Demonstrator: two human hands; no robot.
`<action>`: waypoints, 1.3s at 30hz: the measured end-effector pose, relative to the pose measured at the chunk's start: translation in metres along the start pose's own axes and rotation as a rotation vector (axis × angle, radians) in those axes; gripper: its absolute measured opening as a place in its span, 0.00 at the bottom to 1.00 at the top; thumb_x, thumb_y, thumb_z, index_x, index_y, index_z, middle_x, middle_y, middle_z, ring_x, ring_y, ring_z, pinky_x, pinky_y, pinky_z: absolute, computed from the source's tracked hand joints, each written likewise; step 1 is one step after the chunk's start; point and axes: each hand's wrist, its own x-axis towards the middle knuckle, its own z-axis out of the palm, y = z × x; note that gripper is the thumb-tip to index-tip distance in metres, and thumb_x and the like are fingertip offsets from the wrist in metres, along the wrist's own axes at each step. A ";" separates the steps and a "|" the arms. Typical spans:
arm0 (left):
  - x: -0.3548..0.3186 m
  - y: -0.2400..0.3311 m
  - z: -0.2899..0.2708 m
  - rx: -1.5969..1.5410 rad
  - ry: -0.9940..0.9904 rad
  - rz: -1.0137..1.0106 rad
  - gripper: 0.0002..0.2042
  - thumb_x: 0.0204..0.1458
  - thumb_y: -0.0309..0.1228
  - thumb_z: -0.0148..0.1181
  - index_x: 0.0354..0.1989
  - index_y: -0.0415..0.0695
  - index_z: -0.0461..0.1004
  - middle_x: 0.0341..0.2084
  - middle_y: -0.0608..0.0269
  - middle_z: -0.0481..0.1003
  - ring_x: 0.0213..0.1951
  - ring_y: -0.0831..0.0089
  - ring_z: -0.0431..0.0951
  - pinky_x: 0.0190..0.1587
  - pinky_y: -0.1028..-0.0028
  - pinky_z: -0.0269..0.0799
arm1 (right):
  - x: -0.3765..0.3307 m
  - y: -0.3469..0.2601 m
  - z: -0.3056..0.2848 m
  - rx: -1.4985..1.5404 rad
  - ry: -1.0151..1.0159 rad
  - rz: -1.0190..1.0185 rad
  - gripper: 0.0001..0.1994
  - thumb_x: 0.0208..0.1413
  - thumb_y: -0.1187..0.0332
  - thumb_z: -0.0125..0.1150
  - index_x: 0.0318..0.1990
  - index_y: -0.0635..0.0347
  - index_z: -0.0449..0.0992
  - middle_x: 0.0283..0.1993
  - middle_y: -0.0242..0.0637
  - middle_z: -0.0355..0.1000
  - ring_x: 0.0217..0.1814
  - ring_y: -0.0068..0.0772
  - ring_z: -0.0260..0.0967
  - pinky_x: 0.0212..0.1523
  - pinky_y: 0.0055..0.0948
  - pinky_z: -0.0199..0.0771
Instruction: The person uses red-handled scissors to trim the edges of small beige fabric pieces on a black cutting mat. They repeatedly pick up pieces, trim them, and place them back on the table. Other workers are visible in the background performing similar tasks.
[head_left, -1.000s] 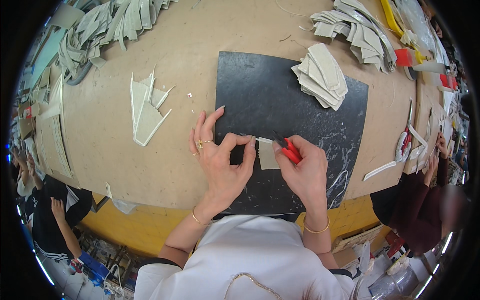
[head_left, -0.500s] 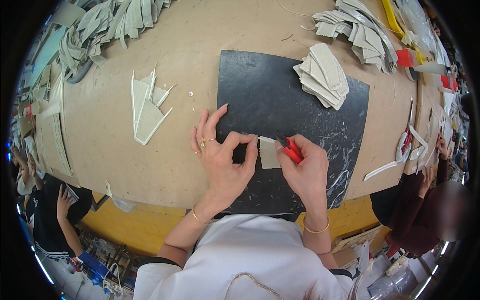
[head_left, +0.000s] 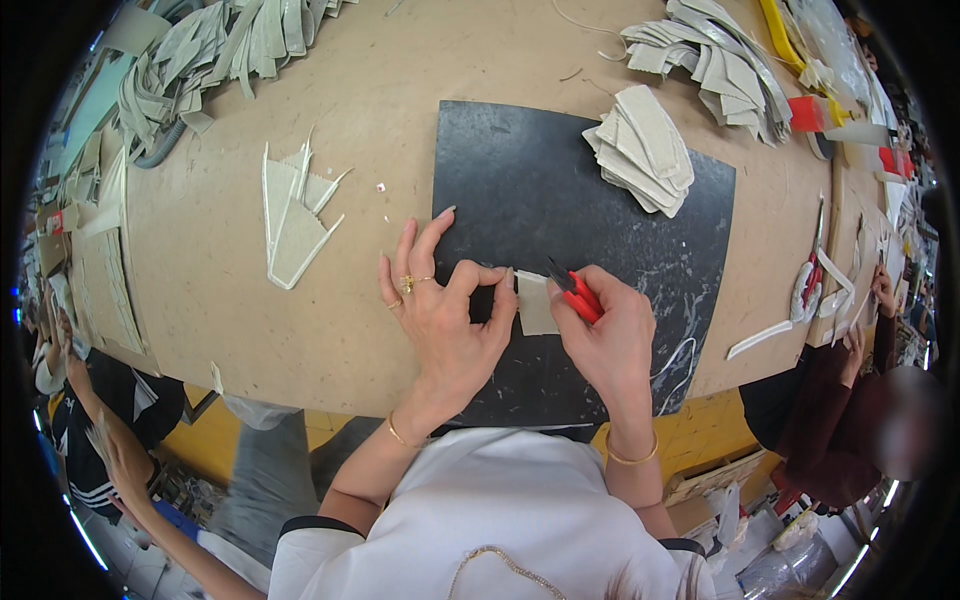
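A small beige fabric piece (head_left: 536, 306) with white edging along its top lies on the black mat (head_left: 560, 380) between my hands. My left hand (head_left: 450, 310) pinches thumb and forefinger together at its upper left corner, the other fingers spread. Whether the pinch is on the edging or a thread end is too small to tell. In my right hand (head_left: 610, 320) is a pair of red-handled thread snips (head_left: 577, 290), dark tips pointing up and left. The right fingers cover the piece's right side.
Stacked beige pieces (head_left: 640, 150) lie on the mat's upper right. White-edged pieces (head_left: 300, 220) rest at left. Strip bundles (head_left: 710, 70) lie at the back. Red-handled scissors (head_left: 810, 275) are at right. People stand at both sides.
The snips' tips have drawn back slightly from the fabric's top edge. My left hand keeps its pinch. At lower left, another person's arm and grey trousers have come into view.
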 end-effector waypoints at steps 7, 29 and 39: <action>-0.011 -0.005 -0.011 0.023 0.069 0.139 0.12 0.49 0.28 0.64 0.44 0.51 0.78 0.63 0.62 0.67 0.68 0.56 0.59 0.70 0.52 0.35 | 0.001 -0.001 -0.003 -0.020 -0.029 0.012 0.12 0.53 0.64 0.63 0.26 0.62 0.73 0.16 0.40 0.63 0.18 0.38 0.61 0.26 0.32 0.63; -0.039 0.009 -0.007 0.636 -0.312 0.521 0.21 0.56 0.31 0.53 0.60 0.44 0.70 0.65 0.54 0.66 0.69 0.61 0.62 0.72 0.57 0.43 | -0.002 0.032 -0.043 0.034 -0.079 -0.176 0.14 0.55 0.68 0.67 0.24 0.66 0.71 0.16 0.30 0.56 0.20 0.20 0.49 0.21 0.26 0.53; -0.036 0.016 -0.004 0.573 -0.270 0.433 0.31 0.49 0.26 0.60 0.65 0.36 0.65 0.58 0.56 0.74 0.64 0.64 0.68 0.66 0.59 0.52 | -0.013 0.105 -0.086 0.276 -0.129 0.117 0.10 0.59 0.68 0.66 0.30 0.65 0.75 0.23 0.19 0.60 0.26 0.12 0.51 0.26 0.19 0.53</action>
